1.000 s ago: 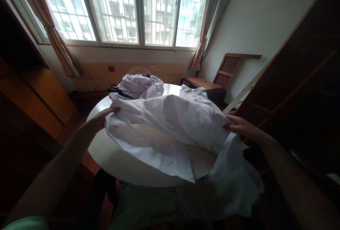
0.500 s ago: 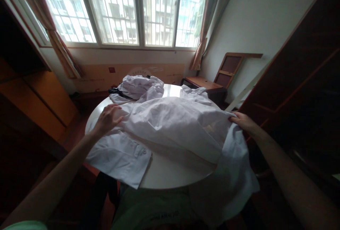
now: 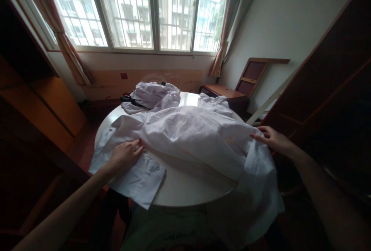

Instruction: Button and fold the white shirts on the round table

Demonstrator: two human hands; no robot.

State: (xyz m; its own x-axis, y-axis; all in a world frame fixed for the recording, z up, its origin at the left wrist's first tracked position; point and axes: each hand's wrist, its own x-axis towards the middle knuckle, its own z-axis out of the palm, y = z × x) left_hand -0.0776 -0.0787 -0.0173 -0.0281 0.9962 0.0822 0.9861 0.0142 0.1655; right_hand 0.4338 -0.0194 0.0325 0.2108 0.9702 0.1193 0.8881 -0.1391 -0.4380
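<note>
A large white shirt (image 3: 185,127) lies spread and rumpled across a round white table (image 3: 179,193). Its right part hangs over the table's edge, and a flat section with a small dark mark (image 3: 156,168) lies at the front left. My left hand (image 3: 124,156) rests on the left part of the cloth, fingers slightly bent and apart. At the right edge, my right hand (image 3: 272,139) touches the shirt with its fingers extended and loosely apart. Folds hide part of the cloth's layers.
Behind the shirt sits a heap of white clothes (image 3: 155,94) with something black at its left. Another white garment (image 3: 214,102) lies at the back right. A wooden chair (image 3: 226,90) stands beyond the table, and a dark wooden panel (image 3: 313,89) rises at the right.
My left hand has moved toward me and slightly right over the cloth. The left part of the shirt now lies spread farther out. My right hand has loosened its pinch on the edge.
</note>
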